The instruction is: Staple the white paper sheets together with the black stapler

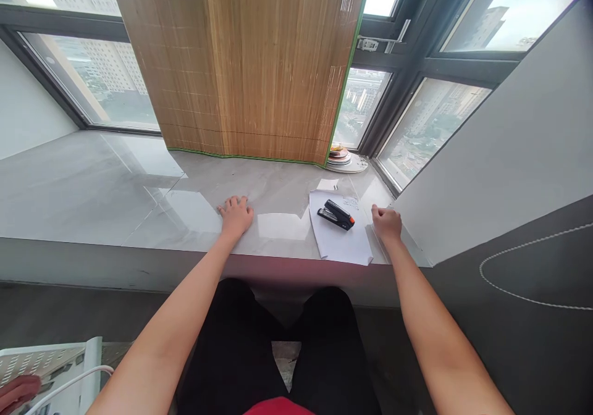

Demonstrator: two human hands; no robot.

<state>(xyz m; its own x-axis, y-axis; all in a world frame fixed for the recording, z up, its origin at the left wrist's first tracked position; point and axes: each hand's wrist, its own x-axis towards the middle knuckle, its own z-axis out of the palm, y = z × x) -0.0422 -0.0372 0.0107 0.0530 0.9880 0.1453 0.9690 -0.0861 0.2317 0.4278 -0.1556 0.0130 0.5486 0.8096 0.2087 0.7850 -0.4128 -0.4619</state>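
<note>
My left hand (236, 216) lies palm down on the grey tiled window ledge (278, 186), fingers spread, holding nothing. To the right, my right hand (387, 222) rests on the ledge as a loose fist, and nothing shows in it. Between the two hands, nearer the right one, is a stack of white paper (345, 245) with some handwriting near its top edge. On that paper a black stapler (336, 215) with an orange piece at one end lies at a slant. Neither hand touches the stapler.
A bamboo blind (259, 63) hangs over the window behind the ledge. Stacked plates (345, 160) stand in the far right corner, with a small white slip (328, 184) before them. A white perforated rack (88, 372) is at lower left. A cord (504, 282) loops at right.
</note>
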